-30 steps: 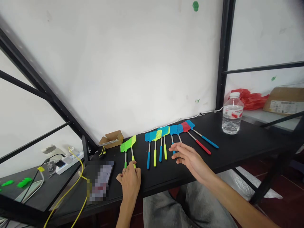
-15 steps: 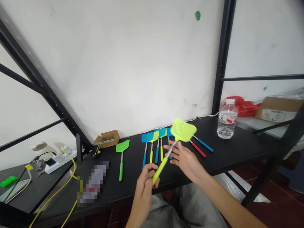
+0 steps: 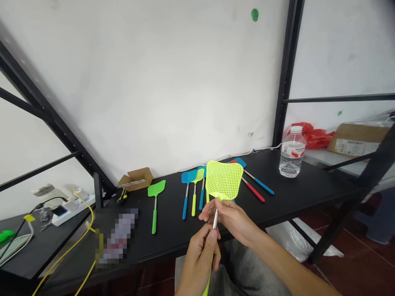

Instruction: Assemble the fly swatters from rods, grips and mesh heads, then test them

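Observation:
A yellow fly swatter [image 3: 224,179] stands upright in front of me, above the table's near edge. My left hand [image 3: 202,257] is closed round its yellow handle and the lower end of its metal rod. My right hand [image 3: 230,216] pinches the rod just under the mesh head. On the black table [image 3: 293,191] behind it lies a row of several fly swatters [image 3: 194,187] in blue, yellow and red. A green fly swatter [image 3: 154,201] lies apart to the left.
A water bottle [image 3: 291,153] stands at the right of the table. A small open cardboard box [image 3: 135,179] sits by the wall at the left. A blurred flat object [image 3: 115,238] lies near the front left edge. Black frame posts [image 3: 282,82] rise behind; yellow cables [image 3: 78,242] hang left.
My left hand lifted the yellow swatter off the table and swung it upright toward me. My right hand, open over the row before, now grips the rod below the head.

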Motion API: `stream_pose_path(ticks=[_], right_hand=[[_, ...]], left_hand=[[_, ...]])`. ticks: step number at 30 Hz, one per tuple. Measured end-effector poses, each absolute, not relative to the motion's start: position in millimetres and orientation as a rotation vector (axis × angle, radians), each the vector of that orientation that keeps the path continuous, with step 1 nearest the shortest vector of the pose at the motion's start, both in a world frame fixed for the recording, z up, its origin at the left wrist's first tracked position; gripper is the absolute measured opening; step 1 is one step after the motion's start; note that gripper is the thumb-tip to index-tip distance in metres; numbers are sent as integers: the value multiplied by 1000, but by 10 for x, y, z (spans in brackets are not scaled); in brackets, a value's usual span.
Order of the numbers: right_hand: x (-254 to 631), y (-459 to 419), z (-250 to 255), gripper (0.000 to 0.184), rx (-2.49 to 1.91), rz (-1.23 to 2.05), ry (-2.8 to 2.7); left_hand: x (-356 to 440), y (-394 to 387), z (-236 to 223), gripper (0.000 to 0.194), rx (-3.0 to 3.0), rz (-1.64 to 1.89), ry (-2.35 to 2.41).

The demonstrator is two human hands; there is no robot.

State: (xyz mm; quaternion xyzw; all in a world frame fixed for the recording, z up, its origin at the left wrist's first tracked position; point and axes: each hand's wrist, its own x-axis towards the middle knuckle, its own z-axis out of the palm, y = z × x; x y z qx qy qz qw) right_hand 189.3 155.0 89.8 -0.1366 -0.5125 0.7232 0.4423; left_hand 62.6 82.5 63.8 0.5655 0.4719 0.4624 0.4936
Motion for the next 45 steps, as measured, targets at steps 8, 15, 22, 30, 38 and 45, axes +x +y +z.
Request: stream_pose_path(ticks=[8, 15, 22, 30, 38, 45], right_hand=[[2090, 1606, 994, 40, -377, 1747, -1236], [2224, 1678, 1080, 38, -390, 1641, -1186], [2463, 1849, 1134, 40, -496, 1477, -1151], [2988, 2118, 1197, 39, -586, 1377, -926], [2481, 1790, 1136, 46, -535, 1432, -1200], [2016, 1451, 1064, 52, -434, 1663, -1673]], left_hand=[[756, 814, 639, 43, 1181, 1093, 895], [788, 737, 683, 39, 1370, 1107, 1072], [792, 628, 851, 41, 1649, 992, 1382], [812, 483, 765, 36, 1627, 1006, 1385], [749, 655, 698, 40, 1332, 929, 1068], [741, 695, 639, 47, 1182, 1091, 1083]])
